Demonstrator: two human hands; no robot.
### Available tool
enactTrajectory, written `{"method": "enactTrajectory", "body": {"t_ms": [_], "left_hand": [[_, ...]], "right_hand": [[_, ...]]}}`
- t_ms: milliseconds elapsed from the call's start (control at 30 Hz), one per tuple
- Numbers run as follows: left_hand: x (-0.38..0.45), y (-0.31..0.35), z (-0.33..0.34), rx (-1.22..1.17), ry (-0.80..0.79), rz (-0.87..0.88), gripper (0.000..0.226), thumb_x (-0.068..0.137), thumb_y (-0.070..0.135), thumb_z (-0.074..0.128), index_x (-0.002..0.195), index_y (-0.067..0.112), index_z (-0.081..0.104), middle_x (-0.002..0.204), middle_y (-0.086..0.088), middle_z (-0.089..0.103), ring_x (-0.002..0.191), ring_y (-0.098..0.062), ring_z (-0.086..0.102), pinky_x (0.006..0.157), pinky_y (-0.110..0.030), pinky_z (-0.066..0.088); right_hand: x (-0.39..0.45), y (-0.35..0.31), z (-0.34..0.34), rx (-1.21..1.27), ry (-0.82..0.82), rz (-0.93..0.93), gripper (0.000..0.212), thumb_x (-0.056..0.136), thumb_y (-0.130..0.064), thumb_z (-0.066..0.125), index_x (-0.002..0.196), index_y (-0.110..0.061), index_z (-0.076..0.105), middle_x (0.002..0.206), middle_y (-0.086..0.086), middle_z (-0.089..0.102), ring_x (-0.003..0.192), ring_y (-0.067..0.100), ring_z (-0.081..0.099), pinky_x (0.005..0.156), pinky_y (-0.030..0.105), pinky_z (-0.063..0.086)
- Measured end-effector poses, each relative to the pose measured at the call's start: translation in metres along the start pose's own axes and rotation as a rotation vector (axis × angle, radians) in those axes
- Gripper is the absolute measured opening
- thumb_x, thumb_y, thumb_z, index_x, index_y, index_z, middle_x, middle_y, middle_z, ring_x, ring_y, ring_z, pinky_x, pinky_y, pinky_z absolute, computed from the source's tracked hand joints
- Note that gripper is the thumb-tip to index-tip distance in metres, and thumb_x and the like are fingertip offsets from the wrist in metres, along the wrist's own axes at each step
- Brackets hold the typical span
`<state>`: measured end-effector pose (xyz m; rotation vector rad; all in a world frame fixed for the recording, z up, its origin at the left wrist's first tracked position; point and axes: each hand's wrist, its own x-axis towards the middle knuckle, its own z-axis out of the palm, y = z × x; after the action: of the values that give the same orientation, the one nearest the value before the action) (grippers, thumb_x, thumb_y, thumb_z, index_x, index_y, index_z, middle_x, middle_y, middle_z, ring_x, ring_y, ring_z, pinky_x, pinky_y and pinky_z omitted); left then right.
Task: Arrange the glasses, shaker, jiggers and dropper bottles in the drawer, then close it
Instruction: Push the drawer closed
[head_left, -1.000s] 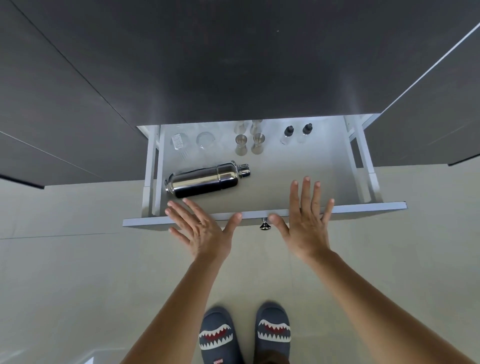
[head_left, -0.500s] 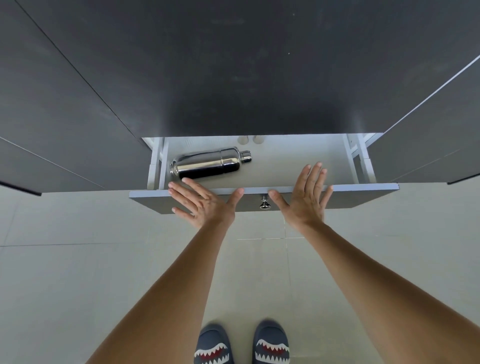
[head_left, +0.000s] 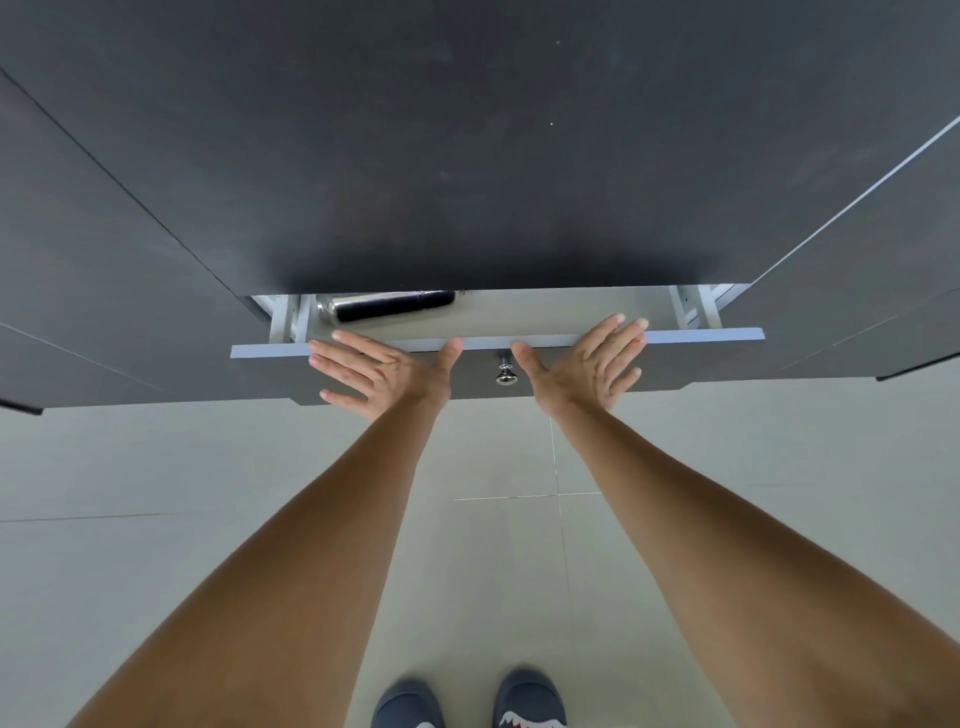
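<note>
The dark countertop (head_left: 467, 156) overhangs the drawer (head_left: 545, 312) and hides all but a narrow front strip of its floor, so whether anything stands toward the back edge cannot be told. The shaker (head_left: 387, 306), lying near the drawer's left edge, shows only a sliver of its body, its upper side covered by the overhang. The two shoes (head_left: 527, 701) are cut off by the picture's lower edge, as are both forearms at the bottom corners.
</note>
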<state>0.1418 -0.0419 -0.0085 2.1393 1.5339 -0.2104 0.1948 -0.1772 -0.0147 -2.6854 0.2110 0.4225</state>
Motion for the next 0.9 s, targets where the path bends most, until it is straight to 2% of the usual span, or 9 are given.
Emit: {"method": "enactTrajectory", "body": {"t_ms": [433, 700, 800, 900], "left_hand": [[0.029, 0.032, 0.003, -0.082, 0.035, -0.096, 0.141, 0.057, 0.088, 0.050, 0.147, 0.003, -0.019, 0.158, -0.018, -0.020, 0.147, -0.028, -0.019, 0.119, -0.051, -0.006], [0.036, 0.041, -0.002, -0.080, 0.000, -0.052, 0.129, 0.072, 0.074, 0.057, 0.146, -0.001, -0.018, 0.158, -0.022, -0.019, 0.148, -0.031, -0.016, 0.119, -0.050, -0.004], [0.039, 0.035, -0.005, -0.056, -0.035, -0.004, 0.127, 0.074, 0.068, 0.060, 0.146, -0.001, -0.019, 0.158, -0.021, -0.018, 0.148, -0.031, -0.015, 0.119, -0.050, -0.001], [0.038, 0.028, -0.012, -0.064, -0.077, 0.030, 0.125, 0.076, 0.064, 0.062, 0.145, 0.002, -0.022, 0.159, -0.015, -0.018, 0.149, -0.027, -0.012, 0.119, -0.049, 0.004]], "right_hand": [[0.033, -0.028, 0.001, 0.108, 0.019, 0.100, 0.126, 0.073, -0.077, 0.051, 0.146, -0.003, -0.020, 0.155, 0.020, -0.027, 0.146, 0.032, -0.021, 0.120, 0.044, -0.001], [0.050, -0.041, -0.011, 0.236, -0.051, 0.168, 0.137, 0.068, -0.063, 0.071, 0.144, -0.001, -0.024, 0.154, 0.019, -0.030, 0.146, 0.030, -0.020, 0.121, 0.041, 0.003], [0.052, -0.036, -0.014, 0.268, -0.076, 0.109, 0.136, 0.069, -0.055, 0.075, 0.144, 0.002, -0.023, 0.154, 0.020, -0.030, 0.148, 0.030, -0.012, 0.122, 0.037, 0.008], [0.051, -0.022, -0.016, 0.285, -0.130, 0.003, 0.125, 0.077, -0.049, 0.071, 0.144, 0.002, -0.022, 0.152, 0.019, -0.034, 0.148, 0.031, 0.012, 0.120, 0.039, 0.019]]}}
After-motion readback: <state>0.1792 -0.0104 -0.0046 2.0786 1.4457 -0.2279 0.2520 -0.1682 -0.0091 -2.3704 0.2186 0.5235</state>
